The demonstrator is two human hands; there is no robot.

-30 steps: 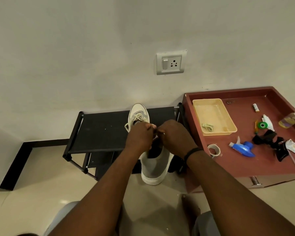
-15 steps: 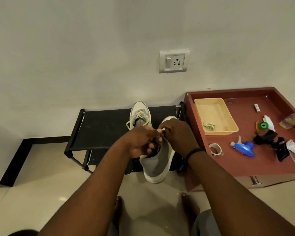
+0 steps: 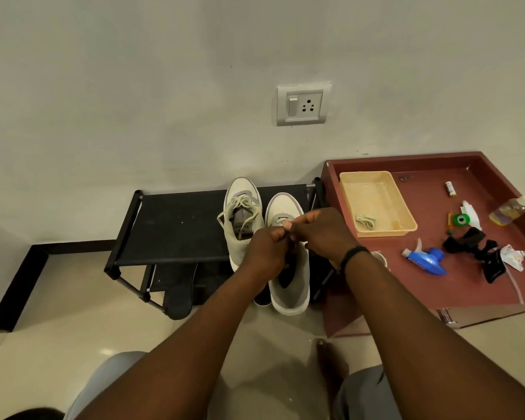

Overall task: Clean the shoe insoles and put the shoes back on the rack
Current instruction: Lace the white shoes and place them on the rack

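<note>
**Two shoes on the rack top**

Two pale shoes sit side by side on the black rack [image 3: 176,225]: the left shoe [image 3: 241,219] laced, the right shoe [image 3: 288,268] overhanging the front edge. My left hand [image 3: 265,253] and right hand [image 3: 319,231] meet above it, fingers curled, pinching something I cannot tell. The rack's left half lies bare.

1. Black shoe rack [image 3: 176,225] against the wall, top shelf fabric; two pale sneakers on it at its 3 o'clock end: left shoe [image 3: 240,219], right shoe [image 3: 288,286] just beside it, heel overhanging the front edge.
2. Lower shelf: a dark insole [image 3: 179,289] sticking out toward 6 o'clock.
3. Red tray-top table [image 3: 431,286] at 3 o'clock of the rack. On it: yellow tub [image 3: 376,201], blue spray head [image 3: 428,260], green tape roll [image 3: 461,219], battery [image 3: 450,189], clear bottle [image 3: 512,209], black straps [image 3: 479,253].
4. Beige tile floor [image 3: 58,313] under everything.
</note>
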